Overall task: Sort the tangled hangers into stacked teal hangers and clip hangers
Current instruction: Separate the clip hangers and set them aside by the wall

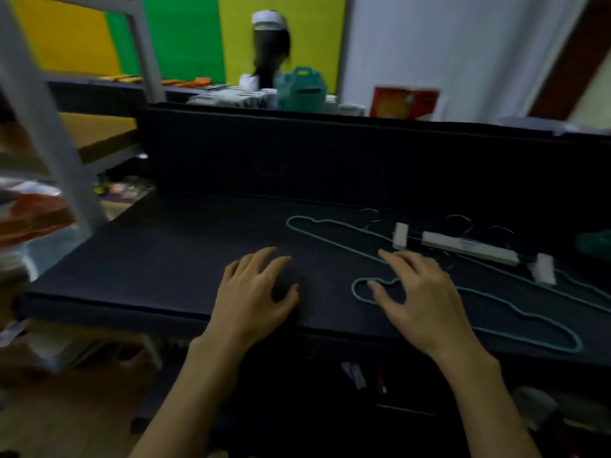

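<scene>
Left hand: my left hand [254, 292] lay open, fingers spread, on the dark table [165, 259].
Right hand: my right hand [420, 292] hovered open over a teal hanger [496, 332].
Clip hanger: the white clip hanger [469, 247] lay at one o'clock from it, beside a second teal hanger [330, 238].

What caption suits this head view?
Both open hands, left hand and right hand, hover over teal hangers and a clip hanger.

Two bare forearms, left hand [254, 292] and right hand [420, 299] without sleeves, rings or gloves.
</scene>
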Available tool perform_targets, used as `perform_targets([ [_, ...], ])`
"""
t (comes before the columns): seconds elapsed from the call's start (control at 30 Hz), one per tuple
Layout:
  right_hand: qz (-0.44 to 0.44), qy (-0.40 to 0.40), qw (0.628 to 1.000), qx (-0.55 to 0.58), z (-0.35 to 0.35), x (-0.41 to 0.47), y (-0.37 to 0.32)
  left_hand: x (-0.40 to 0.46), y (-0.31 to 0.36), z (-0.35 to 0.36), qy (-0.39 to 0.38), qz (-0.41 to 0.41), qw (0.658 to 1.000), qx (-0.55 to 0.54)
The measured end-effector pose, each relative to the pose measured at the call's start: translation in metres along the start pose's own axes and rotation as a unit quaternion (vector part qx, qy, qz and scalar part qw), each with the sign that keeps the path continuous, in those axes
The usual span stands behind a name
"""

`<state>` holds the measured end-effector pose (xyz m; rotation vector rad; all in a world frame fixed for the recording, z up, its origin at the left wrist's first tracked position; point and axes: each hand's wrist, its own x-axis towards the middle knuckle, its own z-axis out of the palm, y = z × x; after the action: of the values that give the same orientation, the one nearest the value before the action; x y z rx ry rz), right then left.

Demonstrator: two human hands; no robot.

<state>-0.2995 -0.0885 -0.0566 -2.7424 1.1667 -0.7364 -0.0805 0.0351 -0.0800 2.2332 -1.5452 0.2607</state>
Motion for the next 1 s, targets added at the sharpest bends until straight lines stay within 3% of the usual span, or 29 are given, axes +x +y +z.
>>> perform_targets([
  [0.3,0.144,0.007,0.987,-0.076,-0.028,-0.042,0.012,0.06,0.007,0.026,-0.052,0.168,0.983,-0.046],
  [0.5,0.203,0.031,0.973,-0.109,-0.05,-0.07,0.025,0.09,0.037,0.04,-0.079,0.227,0.968,-0.077],
  [0.7,0.221,0.038,0.968,-0.113,-0.056,-0.066,0.055,0.131,0.042,0.056,-0.147,0.218,0.962,-0.073],
  [1.0,0.161,0.037,0.983,-0.079,-0.048,0.002,0.111,0.163,0.047,0.069,-0.208,0.175,0.96,-0.072],
])
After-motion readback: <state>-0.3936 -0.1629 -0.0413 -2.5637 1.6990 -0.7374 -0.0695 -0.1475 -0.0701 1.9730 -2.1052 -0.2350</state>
